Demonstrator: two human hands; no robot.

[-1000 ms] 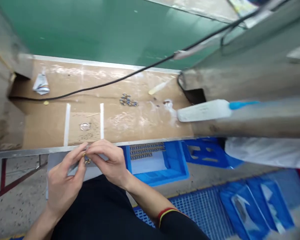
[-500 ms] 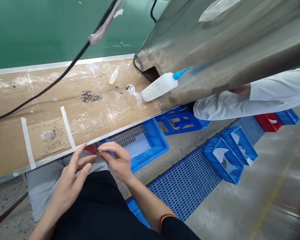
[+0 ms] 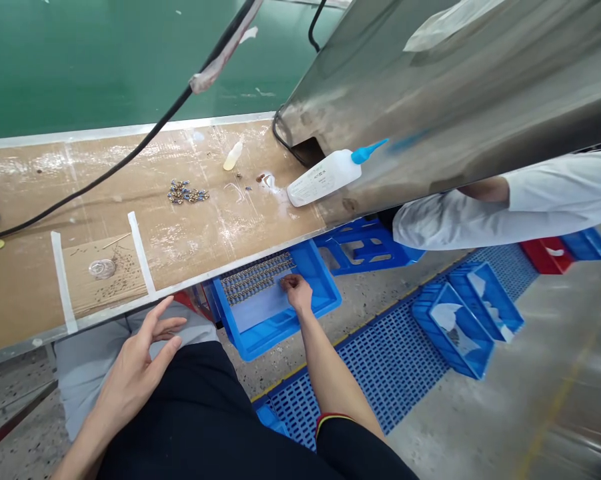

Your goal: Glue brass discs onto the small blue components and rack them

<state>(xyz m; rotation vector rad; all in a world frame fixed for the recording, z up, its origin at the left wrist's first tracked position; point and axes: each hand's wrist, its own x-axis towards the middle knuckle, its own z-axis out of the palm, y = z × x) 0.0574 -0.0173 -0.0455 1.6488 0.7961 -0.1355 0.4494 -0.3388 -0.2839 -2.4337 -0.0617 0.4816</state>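
Note:
My right hand [image 3: 297, 292] reaches into a blue tray [image 3: 327, 283] beneath the table's front edge. Its fingers are pinched together over the tray's right part, at the end of rows of small metal pieces [image 3: 253, 283] lined up on white paper [image 3: 255, 313]. Whatever sits between those fingertips is too small to make out. Over my lap, close to the table edge, my left hand [image 3: 143, 360] hangs with fingers apart and nothing in it. A loose pile of small blue and gold metal pieces [image 3: 187, 193] lies on the table.
On the brown-covered table [image 3: 185, 240] are a large white bottle [image 3: 325, 179] with a blue nozzle, a small bottle [image 3: 233, 157] and a taped cardboard patch [image 3: 90, 287]. A black cable [image 3: 145, 143] crosses above. A co-worker's white sleeve [image 3: 445, 217] shows at right, near blue bins [image 3: 450, 333].
My right hand has moved from beside my left hand, rightward and into the blue tray, its fingers still pinched. My left hand stays nearly in place. The view has shifted slightly.

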